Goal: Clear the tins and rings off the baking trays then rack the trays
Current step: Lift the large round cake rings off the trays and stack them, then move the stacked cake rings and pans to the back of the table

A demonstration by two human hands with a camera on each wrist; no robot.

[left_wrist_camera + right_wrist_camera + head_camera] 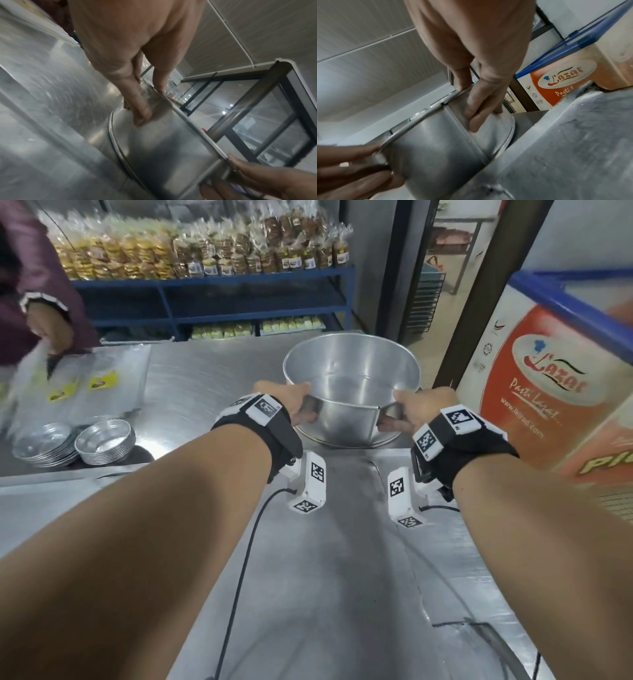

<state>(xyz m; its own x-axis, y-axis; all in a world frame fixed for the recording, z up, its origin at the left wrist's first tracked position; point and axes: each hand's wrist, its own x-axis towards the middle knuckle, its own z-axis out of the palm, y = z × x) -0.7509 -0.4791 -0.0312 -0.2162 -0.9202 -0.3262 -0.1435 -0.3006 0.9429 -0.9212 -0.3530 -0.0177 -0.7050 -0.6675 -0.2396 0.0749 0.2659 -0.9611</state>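
**Both hands on the big round tin**

Left hand (pixel 301 405) on the near-left side of the large round cake tin (pixel 352 392), right hand (pixel 407 412) on the near-right, and both are clamped on. The tin sits squarely between them, out ahead of both wrists. From the left wrist view the thumb hooks over the rolled rim while the fingers (pixel 139 111) lie down the outer wall toward the base. Same picture from the right wrist: thumb at the rim, fingers (pixel 476 112) spread down the wall next to the side seam. Each hand is wrapped on metal, nothing loose.

The tin stands upright, mouth up, nothing visible inside it, at the far end of a long baking tray (pixel 325 559) that runs back toward the person. Its base looks to be at the tray's far edge, where the tray meets the steel table (pixel 205 381); whether it is resting or just off the surface, I cannot tell.

Further out: two stacks of small round foil tins (pixel 102 443) on the table to the left, well apart from the big one. Beyond them, another person's hand (pixel 51 333) holds a clear plastic bag (pixel 30 378). A blue shelf (pixel 212 285) of packed biscuits stands behind, and an orange Lazat carton (pixel 548 392) to the right.
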